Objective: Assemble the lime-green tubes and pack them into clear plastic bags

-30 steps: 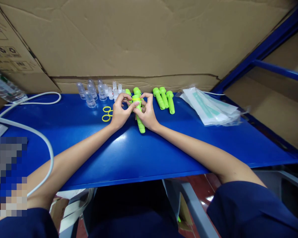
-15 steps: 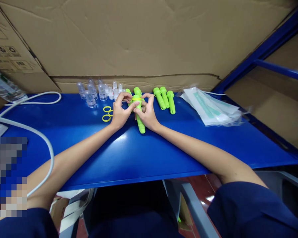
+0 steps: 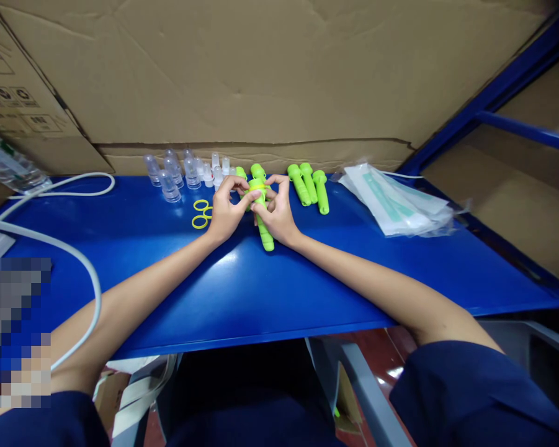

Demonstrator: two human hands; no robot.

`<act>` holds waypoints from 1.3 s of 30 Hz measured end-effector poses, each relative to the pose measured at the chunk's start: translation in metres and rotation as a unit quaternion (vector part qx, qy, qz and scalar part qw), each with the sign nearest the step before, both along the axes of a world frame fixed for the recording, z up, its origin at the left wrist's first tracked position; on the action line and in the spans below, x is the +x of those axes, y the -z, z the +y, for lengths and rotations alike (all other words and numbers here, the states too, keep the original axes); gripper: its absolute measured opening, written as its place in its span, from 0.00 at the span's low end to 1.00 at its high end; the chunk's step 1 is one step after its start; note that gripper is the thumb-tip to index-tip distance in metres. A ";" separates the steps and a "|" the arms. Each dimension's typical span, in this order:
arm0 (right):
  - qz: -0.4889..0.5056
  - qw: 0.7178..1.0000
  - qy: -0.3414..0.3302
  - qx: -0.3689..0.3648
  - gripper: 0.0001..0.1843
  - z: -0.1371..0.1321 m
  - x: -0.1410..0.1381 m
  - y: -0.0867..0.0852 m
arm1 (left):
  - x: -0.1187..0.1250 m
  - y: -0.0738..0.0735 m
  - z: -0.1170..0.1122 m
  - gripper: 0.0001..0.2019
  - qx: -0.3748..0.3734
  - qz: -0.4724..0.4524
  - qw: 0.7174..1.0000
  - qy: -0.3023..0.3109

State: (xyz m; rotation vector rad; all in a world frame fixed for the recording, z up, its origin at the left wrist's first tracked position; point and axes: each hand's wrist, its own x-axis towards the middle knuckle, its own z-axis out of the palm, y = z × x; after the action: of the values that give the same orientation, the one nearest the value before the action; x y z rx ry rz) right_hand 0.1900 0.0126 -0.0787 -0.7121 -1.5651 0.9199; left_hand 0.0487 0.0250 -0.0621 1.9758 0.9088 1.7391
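Both hands meet over a green plastic tube (image 3: 264, 232) on the blue table (image 3: 279, 279). My left hand (image 3: 224, 211) and my right hand (image 3: 279, 214) pinch the tube's wide upper end, where a yellow ring (image 3: 255, 184) sits around it. The tube's lower end rests on the table. Two loose yellow rings (image 3: 200, 213) lie just left of my left hand. Three more green tubes (image 3: 309, 184) lie to the right of my right hand, and another green tube (image 3: 257, 170) shows behind my fingers.
Several clear plastic caps (image 3: 177, 169) stand at the back of the table. Sealed white pouches (image 3: 395, 202) lie at the right. A white cable (image 3: 60, 248) curves across the left side. Cardboard boxes (image 3: 242, 74) wall off the back, and a blue frame (image 3: 507, 93) runs at right.
Only my fingertips have shifted a little around the top of the green tube and its yellow ring; the arms and everything else stayed in place.
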 end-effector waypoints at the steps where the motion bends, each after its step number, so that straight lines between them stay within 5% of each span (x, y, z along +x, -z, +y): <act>1: -0.001 1.000 -0.002 -0.002 0.27 0.000 0.000 0.000 | 0.000 -0.001 -0.001 0.17 0.006 0.002 1.000 -0.004; 23: 0.015 0.999 -0.004 -0.032 0.29 0.003 0.000 -0.001 | 0.001 -0.001 -0.004 0.20 -0.036 0.004 0.999 -0.025; 39: -0.004 0.994 -0.076 -0.081 0.37 0.009 -0.001 -0.001 | -0.005 0.010 0.013 0.21 -0.075 -0.067 0.994 -0.047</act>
State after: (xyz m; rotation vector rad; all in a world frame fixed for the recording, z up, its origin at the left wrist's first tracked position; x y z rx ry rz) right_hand 0.1886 0.0218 -0.0775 -0.7190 -1.5799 1.1686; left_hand 0.0433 0.0383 -0.0725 1.7246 1.0666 1.7745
